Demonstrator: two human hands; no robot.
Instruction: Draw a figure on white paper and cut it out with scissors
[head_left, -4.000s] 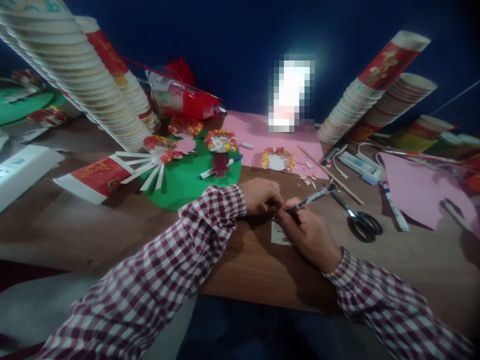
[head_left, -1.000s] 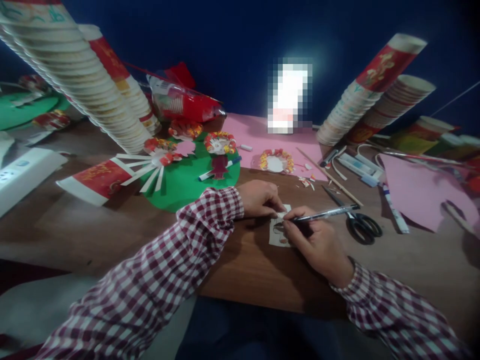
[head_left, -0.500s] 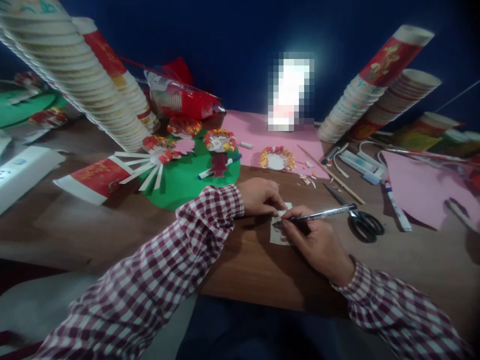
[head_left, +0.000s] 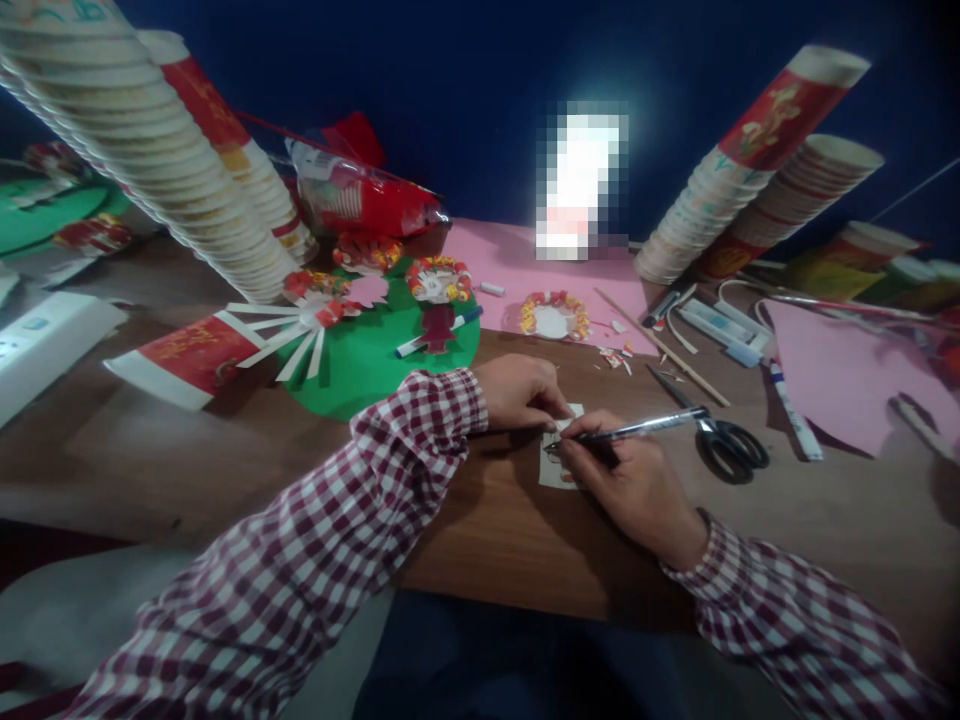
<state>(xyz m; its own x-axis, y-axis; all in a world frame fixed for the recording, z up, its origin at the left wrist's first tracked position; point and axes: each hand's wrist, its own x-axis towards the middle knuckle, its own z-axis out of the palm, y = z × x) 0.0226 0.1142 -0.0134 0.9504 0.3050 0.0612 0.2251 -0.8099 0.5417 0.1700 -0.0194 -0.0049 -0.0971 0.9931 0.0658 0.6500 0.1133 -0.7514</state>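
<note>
My right hand (head_left: pixel 634 485) is closed around a black-and-clear pen (head_left: pixel 654 424). The pen's tip rests on a small pale piece of paper (head_left: pixel 551 476) that bears dark drawn lines. Bent fingers of my left hand (head_left: pixel 521 392) press the top of this paper against the wooden table. Part of the paper is covered by my hands. Just right of my right hand lie black-handled scissors (head_left: pixel 727 450), with their blades pointing away from me.
Left of my hands, a green paper disc (head_left: pixel 352 375) carries red-and-yellow paper rings and a marker (head_left: pixel 439 333). A fringed paper cup (head_left: pixel 195 355) lies beside it. Tall cup stacks (head_left: pixel 757 165) flank the back. At right are a wooden stick (head_left: pixel 694 375) and pink paper (head_left: pixel 862 370).
The pen's rear end has shifted very slightly left as my right hand moved a little. My left hand stays in place on the paper.
</note>
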